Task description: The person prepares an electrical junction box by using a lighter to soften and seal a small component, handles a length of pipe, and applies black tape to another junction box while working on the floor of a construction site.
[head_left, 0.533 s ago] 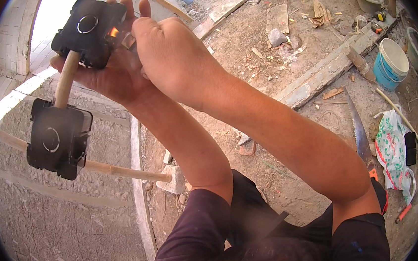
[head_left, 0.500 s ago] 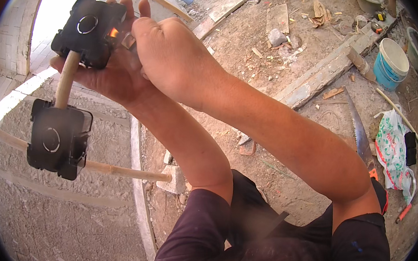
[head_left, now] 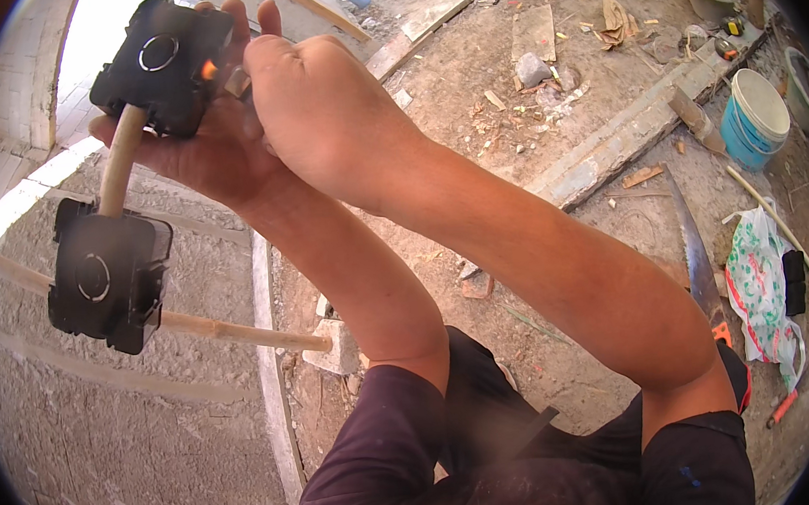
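Tan pipe [head_left: 123, 164] slants steeply down-left from upper black box [head_left: 155, 80].

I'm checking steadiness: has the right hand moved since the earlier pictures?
Yes: the right hand has shifted slightly left, judged against the grey stone.

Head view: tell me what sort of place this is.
Most likely a building site: there is a saw, a blue bucket and bare, dirty ground littered with rubble.
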{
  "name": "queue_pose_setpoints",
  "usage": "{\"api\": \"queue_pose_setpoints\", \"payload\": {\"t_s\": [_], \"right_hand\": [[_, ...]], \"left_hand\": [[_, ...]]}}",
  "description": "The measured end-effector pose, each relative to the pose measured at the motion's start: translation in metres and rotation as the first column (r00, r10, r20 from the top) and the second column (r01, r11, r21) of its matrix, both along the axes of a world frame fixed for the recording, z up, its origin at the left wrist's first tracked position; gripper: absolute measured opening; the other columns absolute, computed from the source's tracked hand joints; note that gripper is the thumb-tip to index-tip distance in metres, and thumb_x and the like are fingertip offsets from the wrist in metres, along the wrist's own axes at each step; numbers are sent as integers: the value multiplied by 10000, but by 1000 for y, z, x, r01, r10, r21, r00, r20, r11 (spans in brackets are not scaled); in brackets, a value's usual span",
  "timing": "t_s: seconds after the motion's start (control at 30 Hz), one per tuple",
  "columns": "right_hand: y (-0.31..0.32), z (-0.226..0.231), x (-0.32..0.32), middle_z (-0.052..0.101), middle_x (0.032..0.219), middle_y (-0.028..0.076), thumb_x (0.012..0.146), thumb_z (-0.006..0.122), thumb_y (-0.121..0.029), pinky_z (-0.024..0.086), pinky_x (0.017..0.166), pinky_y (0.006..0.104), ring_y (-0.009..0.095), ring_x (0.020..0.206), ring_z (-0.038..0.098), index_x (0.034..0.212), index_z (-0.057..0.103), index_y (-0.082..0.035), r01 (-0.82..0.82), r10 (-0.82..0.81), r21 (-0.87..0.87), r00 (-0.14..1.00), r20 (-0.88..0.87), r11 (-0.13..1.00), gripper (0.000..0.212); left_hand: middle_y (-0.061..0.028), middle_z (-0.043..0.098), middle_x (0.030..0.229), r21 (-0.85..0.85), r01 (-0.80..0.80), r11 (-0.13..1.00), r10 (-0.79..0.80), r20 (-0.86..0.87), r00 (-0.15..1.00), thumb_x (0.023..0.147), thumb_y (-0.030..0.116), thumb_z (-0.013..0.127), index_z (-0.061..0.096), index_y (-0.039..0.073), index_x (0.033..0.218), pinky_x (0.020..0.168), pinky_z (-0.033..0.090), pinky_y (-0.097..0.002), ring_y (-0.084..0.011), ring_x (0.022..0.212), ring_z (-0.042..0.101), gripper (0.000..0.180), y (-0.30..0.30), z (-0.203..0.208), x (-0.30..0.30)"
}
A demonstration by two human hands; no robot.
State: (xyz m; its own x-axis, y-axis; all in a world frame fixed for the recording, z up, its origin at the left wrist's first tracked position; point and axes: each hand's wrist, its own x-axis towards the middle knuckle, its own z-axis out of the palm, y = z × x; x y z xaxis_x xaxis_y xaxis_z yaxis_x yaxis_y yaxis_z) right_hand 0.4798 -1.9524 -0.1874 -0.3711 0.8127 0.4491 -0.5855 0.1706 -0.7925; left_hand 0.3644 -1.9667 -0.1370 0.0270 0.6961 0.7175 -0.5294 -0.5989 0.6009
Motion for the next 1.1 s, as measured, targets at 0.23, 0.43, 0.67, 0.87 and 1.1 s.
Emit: {"api": "queue_pose_setpoints", "payload": {"t_s": [0.23,0.43,0.67,0.87,1.1], "right_hand": [[0,1,7,624,954,316,1026,315,-320,444,959,412,377,1017,594,964,611,162,-115,116,27,993,-33,993,569],[-1,-1,-5,627,676,99,1012,358,-338,495,672,327,165,652,603,743,632,37,-96,92,-41,992,-85,995,537],[-1,-1,-4,641,691,112,1014,353,-333,496,693,331,173,662,610,751,639,33,-106,101,-39,989,-107,994,534],[-1,2,7,652,1120,358,1038,294,-316,439,1085,444,442,1184,612,1047,658,140,-145,145,41,989,-17,989,584],[-2,2,14,642,1128,371,1039,266,-328,426,1097,455,450,1189,605,1073,646,151,-215,217,40,976,-31,976,612]], "left_hand": [[-204,688,1161,35,-40,999,39,10,999,867,765,525,608,102,1298,1036,397,-717,-480,1068,661,794,-1,-2,5],[-200,691,1164,35,-132,991,132,9,991,883,740,526,611,122,1291,1029,413,-720,-468,1036,681,745,-3,-1,6],[-193,692,1167,41,-98,994,99,-14,995,894,746,499,604,129,1298,1041,406,-718,-467,1048,680,744,0,-1,4],[-190,694,1165,43,-114,993,114,-12,993,902,738,496,605,149,1300,1038,417,-710,-460,1046,683,719,-2,-1,5],[-185,699,1163,55,-111,992,112,-15,994,918,734,479,616,164,1288,1048,423,-696,-468,1043,683,693,-2,-1,4]]}}
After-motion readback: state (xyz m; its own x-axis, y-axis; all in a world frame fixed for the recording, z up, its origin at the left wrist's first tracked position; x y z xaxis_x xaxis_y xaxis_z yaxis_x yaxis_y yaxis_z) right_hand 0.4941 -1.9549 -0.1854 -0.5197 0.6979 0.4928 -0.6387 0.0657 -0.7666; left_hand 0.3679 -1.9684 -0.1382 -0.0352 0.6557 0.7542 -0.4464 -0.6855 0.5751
